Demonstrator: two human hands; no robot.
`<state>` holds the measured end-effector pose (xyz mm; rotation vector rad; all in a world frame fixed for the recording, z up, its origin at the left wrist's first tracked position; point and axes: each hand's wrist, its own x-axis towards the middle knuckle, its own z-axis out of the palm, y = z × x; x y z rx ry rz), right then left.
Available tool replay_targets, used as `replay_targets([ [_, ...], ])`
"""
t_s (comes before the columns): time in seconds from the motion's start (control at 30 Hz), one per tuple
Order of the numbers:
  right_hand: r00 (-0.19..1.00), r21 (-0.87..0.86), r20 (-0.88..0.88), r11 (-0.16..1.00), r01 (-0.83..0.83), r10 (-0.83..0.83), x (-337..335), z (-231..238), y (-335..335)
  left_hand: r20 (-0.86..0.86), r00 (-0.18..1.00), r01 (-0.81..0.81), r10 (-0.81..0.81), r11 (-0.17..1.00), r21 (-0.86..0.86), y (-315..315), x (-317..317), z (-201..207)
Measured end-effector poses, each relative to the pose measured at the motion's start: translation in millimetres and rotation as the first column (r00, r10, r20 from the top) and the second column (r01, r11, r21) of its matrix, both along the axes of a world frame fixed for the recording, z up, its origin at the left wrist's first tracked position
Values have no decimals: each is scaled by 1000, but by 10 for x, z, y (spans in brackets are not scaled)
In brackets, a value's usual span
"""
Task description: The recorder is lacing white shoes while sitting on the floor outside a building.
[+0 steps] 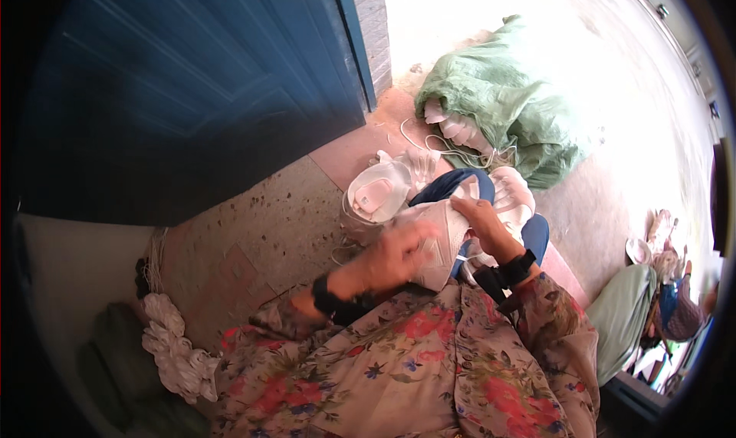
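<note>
Head view: right hand (pixel 491 228) grips the white piece (pixel 444 259) by its upper right edge over the lap (pixel 537 236); left hand (pixel 389 258) blurred beside it, grip can't tell; best hold piece taut, steady.

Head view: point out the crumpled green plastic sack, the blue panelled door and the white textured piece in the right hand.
Crumpled green plastic sack (pixel 502 101): head view, middle of its side.
Blue panelled door (pixel 207 93): head view, middle of its face.
White textured piece (pixel 450 236): head view, its upper surface.
</note>
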<state>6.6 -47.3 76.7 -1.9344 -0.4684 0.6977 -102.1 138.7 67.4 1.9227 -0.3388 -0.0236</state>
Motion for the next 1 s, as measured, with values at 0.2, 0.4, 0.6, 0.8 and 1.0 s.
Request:
replay_targets([
  [0.2,873,40,-403,947,318,-276,-139,-166,-235,-435,831,-529,347,735,-425,417,590,-1568],
  [0.4,895,125,439,992,22,-75,-273,-300,-558,-305,952,57,-9,988,146,319,256,-1809],
  [0.6,782,311,-442,743,592,-438,-471,-104,-784,-20,999,-22,26,981,191,484,688,-194],
  [0.8,548,525,-784,158,836,-293,-304,-290,-1404,11,999,40,-41,995,87,-359,743,328],
  [1.0,553,544,-828,109,832,-90,-351,-596,-1599,15,939,338,-342,934,117,-790,437,147],
])
